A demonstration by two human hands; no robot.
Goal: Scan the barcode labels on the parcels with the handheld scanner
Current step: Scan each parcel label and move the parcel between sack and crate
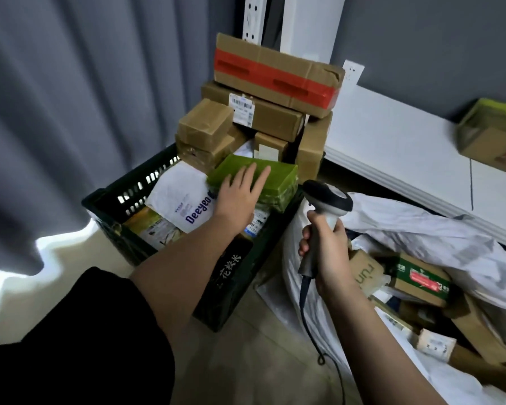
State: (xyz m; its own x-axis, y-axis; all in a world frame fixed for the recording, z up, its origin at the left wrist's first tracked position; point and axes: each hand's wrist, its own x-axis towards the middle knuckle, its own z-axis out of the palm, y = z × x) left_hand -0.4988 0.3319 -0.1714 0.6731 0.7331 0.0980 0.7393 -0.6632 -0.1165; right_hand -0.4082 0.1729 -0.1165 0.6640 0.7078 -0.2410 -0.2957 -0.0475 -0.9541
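Fingers [306, 233] grip scanner [327, 200], R hand [324, 249].

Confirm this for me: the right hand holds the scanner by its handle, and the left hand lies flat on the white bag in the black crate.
Not quite. The head view shows the left hand lying flat on the green parcel in the black crate, not on the white bag beside it. The right hand does hold the scanner by its handle.

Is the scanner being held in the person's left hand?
No, the right hand grips the scanner by its handle, while the left hand lies flat on a green parcel.
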